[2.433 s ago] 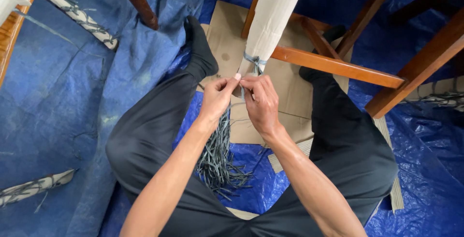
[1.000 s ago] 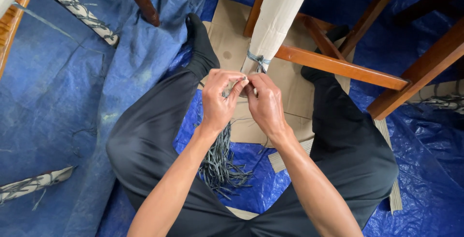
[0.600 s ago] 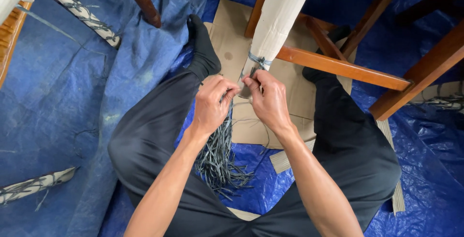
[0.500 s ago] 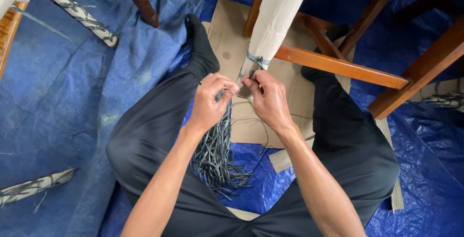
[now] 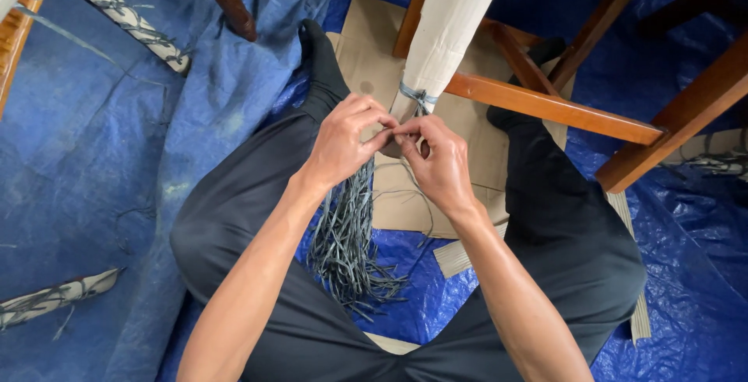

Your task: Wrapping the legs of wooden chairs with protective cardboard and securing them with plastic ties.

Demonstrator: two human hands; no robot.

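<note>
Below the wrapped chair leg (image 5: 448,27) | left hand (image 5: 343,144) and right hand (image 5: 440,164) meet fingertip to fingertip, both pinched shut on a thin strap (image 5: 401,127) just under the blue-grey tie (image 5: 414,95) | bundle of grey straps (image 5: 347,234) hangs beneath the left hand, over cardboard (image 5: 366,54) and blue tarp (image 5: 93,164)

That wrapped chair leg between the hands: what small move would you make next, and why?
Probably draw the strand snug just under the tie. The left hand and right hand pinch together at the lower end of the wrapped leg, where the paper below the tie looks unbound; the spare strands hang loose below.
</note>
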